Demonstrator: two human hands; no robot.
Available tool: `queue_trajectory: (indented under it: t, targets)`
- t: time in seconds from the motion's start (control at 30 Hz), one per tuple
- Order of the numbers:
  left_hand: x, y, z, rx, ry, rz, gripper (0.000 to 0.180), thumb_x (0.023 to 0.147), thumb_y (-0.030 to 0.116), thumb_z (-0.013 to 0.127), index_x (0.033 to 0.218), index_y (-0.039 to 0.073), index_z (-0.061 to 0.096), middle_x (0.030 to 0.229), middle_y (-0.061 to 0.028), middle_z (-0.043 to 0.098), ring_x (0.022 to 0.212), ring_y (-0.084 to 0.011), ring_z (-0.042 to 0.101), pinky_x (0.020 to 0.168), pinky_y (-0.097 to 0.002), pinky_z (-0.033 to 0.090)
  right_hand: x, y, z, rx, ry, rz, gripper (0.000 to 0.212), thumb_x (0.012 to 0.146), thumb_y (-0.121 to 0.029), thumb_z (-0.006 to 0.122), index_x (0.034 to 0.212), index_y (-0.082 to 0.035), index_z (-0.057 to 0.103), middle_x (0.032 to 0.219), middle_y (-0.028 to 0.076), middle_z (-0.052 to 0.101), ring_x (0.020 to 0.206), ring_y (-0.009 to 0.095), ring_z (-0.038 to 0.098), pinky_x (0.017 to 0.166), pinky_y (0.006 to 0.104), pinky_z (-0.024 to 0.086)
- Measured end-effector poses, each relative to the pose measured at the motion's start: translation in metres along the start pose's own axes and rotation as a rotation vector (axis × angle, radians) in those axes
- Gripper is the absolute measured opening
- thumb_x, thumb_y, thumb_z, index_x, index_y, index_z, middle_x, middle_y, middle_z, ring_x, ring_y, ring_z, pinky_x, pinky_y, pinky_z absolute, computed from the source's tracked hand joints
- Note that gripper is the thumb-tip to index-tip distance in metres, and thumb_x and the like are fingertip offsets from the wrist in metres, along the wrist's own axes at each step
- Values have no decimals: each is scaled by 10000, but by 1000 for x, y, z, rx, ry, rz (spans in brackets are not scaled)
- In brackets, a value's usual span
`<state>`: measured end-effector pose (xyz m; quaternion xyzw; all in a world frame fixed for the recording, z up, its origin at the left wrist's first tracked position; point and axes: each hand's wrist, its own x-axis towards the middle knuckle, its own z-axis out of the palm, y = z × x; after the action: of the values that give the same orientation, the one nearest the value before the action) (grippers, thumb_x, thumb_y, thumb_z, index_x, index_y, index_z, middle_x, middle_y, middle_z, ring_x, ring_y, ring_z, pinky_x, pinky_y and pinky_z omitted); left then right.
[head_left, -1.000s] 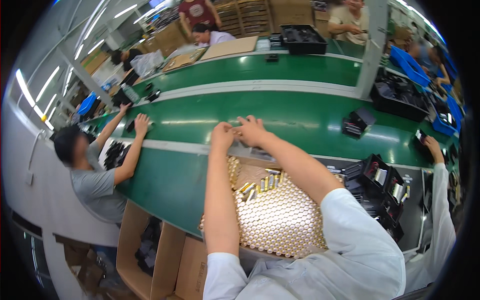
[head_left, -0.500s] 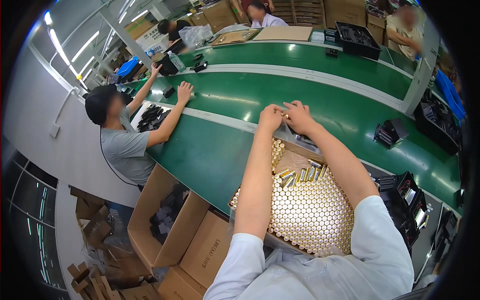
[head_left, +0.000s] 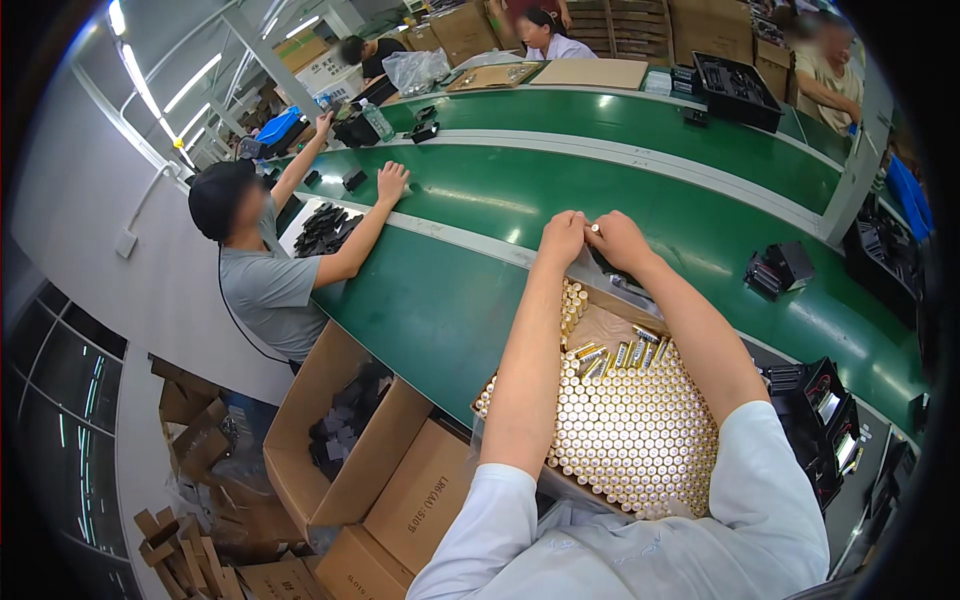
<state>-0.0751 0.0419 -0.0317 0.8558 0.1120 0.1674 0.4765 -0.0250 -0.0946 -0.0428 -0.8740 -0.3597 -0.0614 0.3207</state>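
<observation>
Both my arms reach forward over a cardboard box [head_left: 604, 322] packed with upright AA batteries [head_left: 630, 425]. Several loose batteries [head_left: 622, 353] lean or lie on top near the far end. Beyond the box, above the green belt, my right hand [head_left: 622, 243] is closed on a single battery [head_left: 595, 229], its end showing between the fingers. Close beside it on the left, my left hand [head_left: 564, 240] has its fingers pressed together; whatever they hold is hidden. Clear plastic [head_left: 590, 268] and a dark part [head_left: 625, 286] show just under my hands.
Black battery holders [head_left: 778, 270] sit on the belt to the right. Black trays with parts [head_left: 815, 410] stand by my right elbow. A co-worker in grey [head_left: 262, 265] reaches over the belt at left, beside black pieces [head_left: 327, 231]. An open carton [head_left: 300, 440] stands lower left.
My hands have drawn slightly apart, and the right fingers have curled in around the battery. The whole view has shifted a little. The co-worker's arms remain stretched over the belt.
</observation>
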Motion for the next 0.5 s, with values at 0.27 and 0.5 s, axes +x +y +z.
queue_trajectory:
  t: [0.27,0.5]
  targets:
    - [6,-7,4,140,24,24,326,922,234,465,852,-2,680,860,-175,696,807,-349,645,755,-397,515,-2,1,-3,138,81,125,503,935,-353,523,609,21,607,628,145,632,489,332,526,532,421,452]
    - [-4,9,5,533,-163,-11,268,806,276,620,844,22,696,884,-187,699,831,-362,656,754,-411,532,-2,26,4,395,180,256,412,947,-303,524,695,12,609,619,106,631,432,212,561,452,335,464]
